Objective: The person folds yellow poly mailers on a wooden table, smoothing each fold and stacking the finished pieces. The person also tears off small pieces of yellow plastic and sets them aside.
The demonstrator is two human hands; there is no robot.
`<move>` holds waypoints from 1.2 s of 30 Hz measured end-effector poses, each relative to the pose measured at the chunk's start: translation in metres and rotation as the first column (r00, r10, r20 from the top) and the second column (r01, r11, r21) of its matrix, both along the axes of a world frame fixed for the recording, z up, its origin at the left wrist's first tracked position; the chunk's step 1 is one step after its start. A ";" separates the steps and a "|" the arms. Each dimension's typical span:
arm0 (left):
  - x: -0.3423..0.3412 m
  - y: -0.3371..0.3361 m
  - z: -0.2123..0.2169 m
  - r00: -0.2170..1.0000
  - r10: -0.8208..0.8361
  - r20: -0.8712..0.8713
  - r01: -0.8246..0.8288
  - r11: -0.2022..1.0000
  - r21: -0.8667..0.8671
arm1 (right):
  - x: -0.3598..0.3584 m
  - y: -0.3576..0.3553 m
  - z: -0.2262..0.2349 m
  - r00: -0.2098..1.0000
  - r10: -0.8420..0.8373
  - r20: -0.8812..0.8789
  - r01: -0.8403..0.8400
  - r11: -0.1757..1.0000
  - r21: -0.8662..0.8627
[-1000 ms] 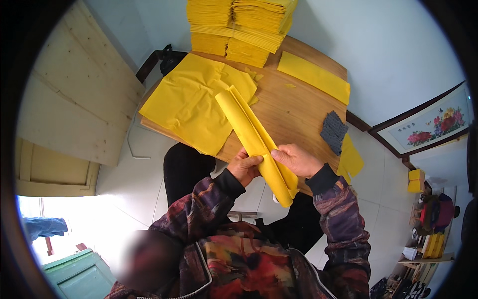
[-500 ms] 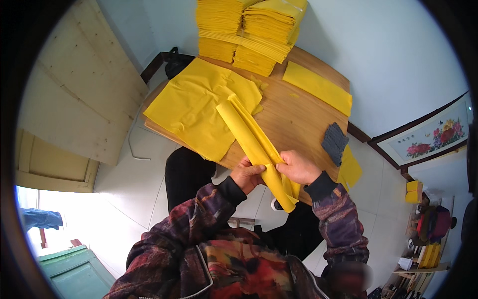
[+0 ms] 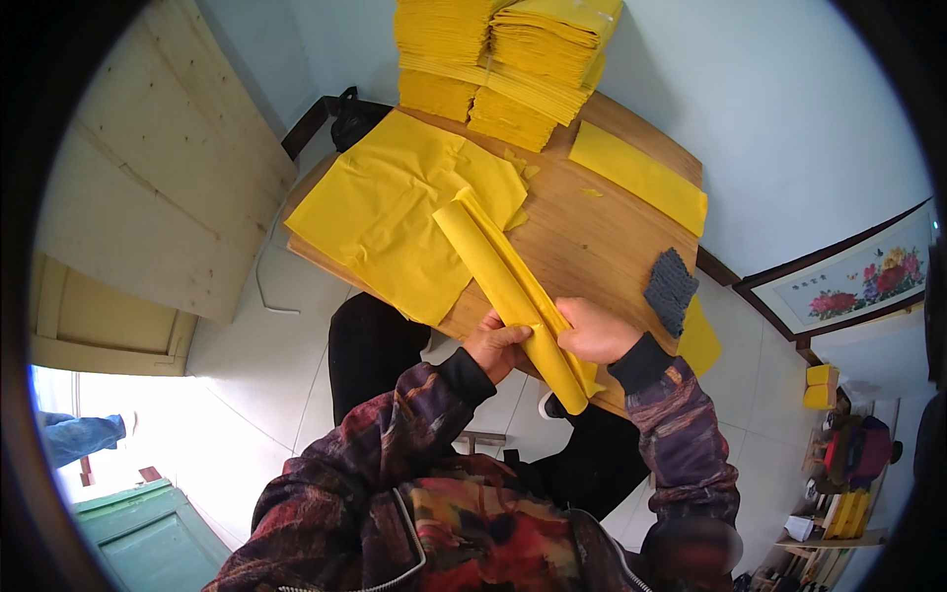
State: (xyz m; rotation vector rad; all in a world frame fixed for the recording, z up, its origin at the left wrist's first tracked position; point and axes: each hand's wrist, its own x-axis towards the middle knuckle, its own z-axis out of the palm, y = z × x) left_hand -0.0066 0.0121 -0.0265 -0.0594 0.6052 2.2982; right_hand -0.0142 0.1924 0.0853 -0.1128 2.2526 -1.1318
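Between both hands is a long, partly rolled yellow sheet [image 3: 493, 273], tilted with its near end toward my lap and its far end over the table. My left hand [image 3: 496, 345] grips its left side near the lower end, thumb on top. My right hand [image 3: 598, 331] is closed on the sheet's right edge, its fingertips partly hidden. Under and beyond the roll, flat wrinkled yellow sheets [image 3: 380, 197] lie on the wooden table [image 3: 562, 237]. Whether the held piece is paper or cloth I cannot tell.
Tall stacks of folded yellow sheets [image 3: 543, 44] stand at the table's back. A folded yellow strip [image 3: 636, 176] lies at the right edge, near a dark grey textured piece [image 3: 671, 289] on more yellow material [image 3: 699, 335]. A wooden board [image 3: 168, 148] leans at left; a black bag [image 3: 350, 120] sits behind the table.
Both hands keep their hold on the rolled sheet. The right hand has shifted slightly along its edge, and the near end looks a little more tightly rolled. The view has moved slightly.
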 end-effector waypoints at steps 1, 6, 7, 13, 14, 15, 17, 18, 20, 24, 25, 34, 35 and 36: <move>0.000 0.000 0.000 1.000 0.008 0.002 -0.008 1.000 -0.002 | 0.000 0.002 -0.001 1.000 0.004 0.021 -0.003 0.998 -0.055; 0.000 -0.001 0.002 1.000 0.016 0.000 -0.016 1.000 -0.019 | 0.004 0.009 -0.004 0.999 0.034 0.019 -0.033 0.997 -0.073; 0.000 -0.002 0.002 1.000 0.009 -0.001 -0.009 1.000 -0.009 | 0.004 0.008 -0.006 0.998 0.054 -0.026 -0.055 0.998 -0.042; 0.001 -0.003 0.004 1.000 0.000 -0.009 0.000 0.999 0.034 | 0.002 0.006 -0.008 0.999 -0.032 -0.020 0.032 0.999 -0.013; 0.001 -0.003 0.003 1.000 0.005 -0.023 -0.004 0.999 0.051 | 0.002 0.005 -0.008 0.998 -0.061 0.002 0.061 0.998 -0.027; 0.000 -0.003 0.002 1.000 0.006 -0.011 -0.006 0.999 0.049 | 0.002 0.003 -0.007 0.997 -0.069 -0.020 0.069 0.998 -0.012; 0.000 -0.002 0.000 1.000 -0.002 -0.005 0.002 0.998 0.068 | 0.002 0.000 -0.006 0.994 -0.107 -0.028 0.105 0.993 -0.044; -0.001 -0.001 -0.002 1.000 0.005 -0.008 -0.004 0.998 0.069 | 0.002 -0.002 -0.005 0.991 -0.087 -0.103 0.089 0.996 0.017; -0.002 0.002 -0.003 1.000 0.014 -0.013 -0.013 0.998 0.062 | 0.001 -0.004 -0.003 0.979 -0.064 -0.193 0.088 0.989 0.118; -0.002 0.008 0.001 0.996 -0.038 0.082 0.029 0.994 0.109 | -0.008 0.005 -0.001 0.944 0.013 -0.331 0.086 0.956 0.281; -0.003 0.010 0.003 0.993 -0.038 0.109 0.029 0.996 0.085 | -0.014 0.008 -0.002 0.938 0.045 -0.345 0.076 0.941 0.330; 0.019 -0.012 0.023 0.957 -0.251 0.146 0.269 0.955 -0.125 | -0.087 0.057 -0.022 0.893 0.238 -0.382 -0.008 0.856 0.516; 0.025 -0.019 0.025 0.942 -0.311 0.128 0.330 0.927 -0.179 | -0.095 0.060 -0.024 0.896 0.243 -0.373 -0.006 0.844 0.536; 0.030 -0.025 0.028 0.924 -0.375 0.072 0.382 0.899 -0.216 | -0.101 0.060 -0.026 0.909 0.223 -0.353 -0.004 0.849 0.529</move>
